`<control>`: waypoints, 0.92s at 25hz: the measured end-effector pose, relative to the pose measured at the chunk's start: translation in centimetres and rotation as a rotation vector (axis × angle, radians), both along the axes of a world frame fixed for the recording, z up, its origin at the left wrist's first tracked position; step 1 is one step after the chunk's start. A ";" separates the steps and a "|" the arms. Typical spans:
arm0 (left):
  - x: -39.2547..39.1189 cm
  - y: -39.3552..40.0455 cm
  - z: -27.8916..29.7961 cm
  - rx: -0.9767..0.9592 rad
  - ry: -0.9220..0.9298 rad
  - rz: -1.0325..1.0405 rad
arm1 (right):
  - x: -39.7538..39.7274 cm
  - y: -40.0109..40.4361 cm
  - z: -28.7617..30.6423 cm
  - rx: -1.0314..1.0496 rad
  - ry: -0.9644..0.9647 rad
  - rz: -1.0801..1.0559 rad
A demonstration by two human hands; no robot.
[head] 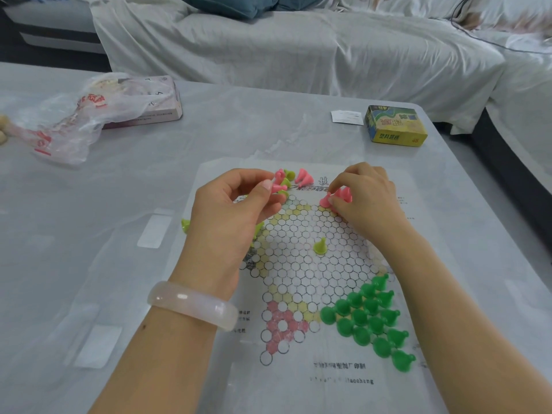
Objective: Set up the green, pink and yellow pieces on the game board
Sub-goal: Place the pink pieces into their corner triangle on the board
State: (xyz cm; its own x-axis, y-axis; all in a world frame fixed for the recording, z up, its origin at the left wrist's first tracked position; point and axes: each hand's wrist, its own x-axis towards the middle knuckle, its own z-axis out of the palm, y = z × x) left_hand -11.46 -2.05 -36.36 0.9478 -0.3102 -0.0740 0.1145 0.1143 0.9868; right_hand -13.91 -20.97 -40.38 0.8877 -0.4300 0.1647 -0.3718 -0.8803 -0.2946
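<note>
A paper Chinese-checkers board point(301, 273) lies flat on the table. Several dark green pieces point(370, 319) stand packed in its near right corner. One yellow-green piece point(320, 245) stands alone near the middle. My left hand point(236, 210) pinches a pink piece point(276, 188) at the board's far left, beside a loose heap of pink and yellow-green pieces point(288, 179). More yellow-green pieces point(185, 225) peek out from under that hand. My right hand point(364, 198) pinches pink pieces point(336, 198) standing at the far right corner.
A yellow game box point(395, 125) and a white slip point(346, 117) sit at the far right of the table. A crumpled plastic bag point(74, 121) and a flat box point(155, 100) lie far left. A covered sofa point(298, 46) runs behind.
</note>
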 end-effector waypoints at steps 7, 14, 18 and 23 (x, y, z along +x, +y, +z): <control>0.0 -0.5 -0.4 -0.024 0.049 -0.031 | -1.2 1.6 3.6 0.274 -0.176 0.318; -0.8 -1.6 -1.0 -0.038 0.071 -0.080 | -2.8 3.4 5.3 0.545 -0.234 0.503; -1.5 -2.5 -1.0 -0.056 0.074 -0.128 | -3.6 3.0 4.8 0.653 -0.233 0.433; -0.2 -2.7 -0.7 0.253 -0.118 -0.121 | -4.7 1.4 4.1 0.654 -0.319 0.300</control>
State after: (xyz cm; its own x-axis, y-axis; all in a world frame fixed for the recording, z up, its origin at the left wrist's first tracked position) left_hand -11.62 -4.75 -37.06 0.9116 -0.4075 -0.0545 -0.0052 -0.1439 0.9896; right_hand -18.62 -19.55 -36.24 0.9335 -0.2774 0.2271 0.0437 -0.5406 -0.8401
